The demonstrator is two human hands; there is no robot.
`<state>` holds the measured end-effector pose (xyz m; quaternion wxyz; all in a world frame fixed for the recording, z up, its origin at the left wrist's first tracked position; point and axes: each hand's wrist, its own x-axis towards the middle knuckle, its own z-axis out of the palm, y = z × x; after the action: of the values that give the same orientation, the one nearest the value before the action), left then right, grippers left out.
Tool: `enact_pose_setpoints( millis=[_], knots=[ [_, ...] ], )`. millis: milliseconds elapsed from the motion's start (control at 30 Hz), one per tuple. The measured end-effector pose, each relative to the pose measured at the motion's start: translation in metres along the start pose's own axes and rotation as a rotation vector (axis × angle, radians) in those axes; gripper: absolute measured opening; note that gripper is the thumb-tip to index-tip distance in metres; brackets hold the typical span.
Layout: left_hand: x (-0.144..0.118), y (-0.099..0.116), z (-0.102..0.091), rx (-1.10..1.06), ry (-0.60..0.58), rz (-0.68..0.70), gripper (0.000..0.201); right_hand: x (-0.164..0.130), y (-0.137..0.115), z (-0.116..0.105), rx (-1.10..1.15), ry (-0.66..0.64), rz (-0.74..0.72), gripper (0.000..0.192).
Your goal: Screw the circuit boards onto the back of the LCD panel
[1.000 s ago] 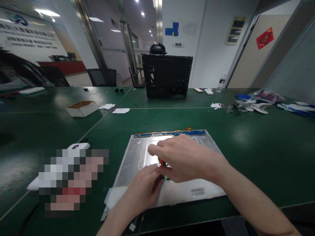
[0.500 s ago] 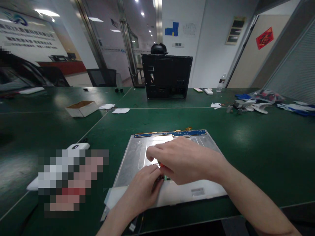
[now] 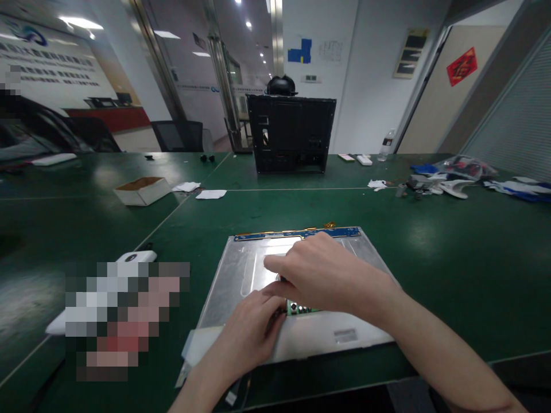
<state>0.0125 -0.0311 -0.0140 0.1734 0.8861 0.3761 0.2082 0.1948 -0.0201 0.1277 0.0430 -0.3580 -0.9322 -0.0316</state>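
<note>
A: so where's the small green board [image 3: 301, 308] sitting?

B: on the silver panel [image 3: 241, 269], near its front edge, on the green surface [image 3: 430, 252]. Right hand [image 3: 322, 275] arches over it, left hand [image 3: 253, 327] fingers curled against its left end (actual grip hidden, can't tell). Black chassis [image 3: 290, 135] stands well behind the panel.

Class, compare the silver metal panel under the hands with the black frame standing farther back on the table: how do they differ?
The silver metal panel lies flat; the black frame stands upright. The panel is pale and shiny, the frame dark and matte. Both hands rest on the panel; nothing touches the frame. Both sit on the green table.
</note>
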Motion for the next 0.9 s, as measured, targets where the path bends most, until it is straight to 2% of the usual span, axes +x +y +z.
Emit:
enact_pose_setpoints(
  millis=[133, 333, 400, 533, 733, 900],
  knots=[
    [0.0003, 0.0010, -0.0010, 0.009, 0.036, 0.015, 0.021, -0.0015, 0.0008, -0.0011, 0.029, 0.003, -0.048, 0.013],
    [0.0018, 0.0018, 0.0006, 0.012, 0.085, 0.028, 0.022, -0.0038, 0.0025, 0.0014, 0.093, 0.054, -0.129, 0.018],
    [0.0011, 0.0013, 0.0011, 0.010, 0.081, 0.009, 0.020, -0.0025, 0.0030, 0.0025, 0.078, 0.064, -0.109, 0.019],
    [-0.0008, -0.0002, 0.0012, 0.015, 0.000, -0.013, 0.020, 0.0018, 0.0032, 0.0038, 0.023, 0.050, -0.022, 0.027],
    [0.0008, 0.0016, -0.0004, 0.000, 0.008, -0.002, 0.021, 0.0002, 0.0031, 0.0005, 0.051, -0.004, -0.034, 0.015],
    [0.0015, 0.0028, -0.0015, 0.012, 0.040, 0.024, 0.020, -0.0035, 0.0074, -0.0018, 0.115, -0.003, -0.107, 0.021]
  ],
)
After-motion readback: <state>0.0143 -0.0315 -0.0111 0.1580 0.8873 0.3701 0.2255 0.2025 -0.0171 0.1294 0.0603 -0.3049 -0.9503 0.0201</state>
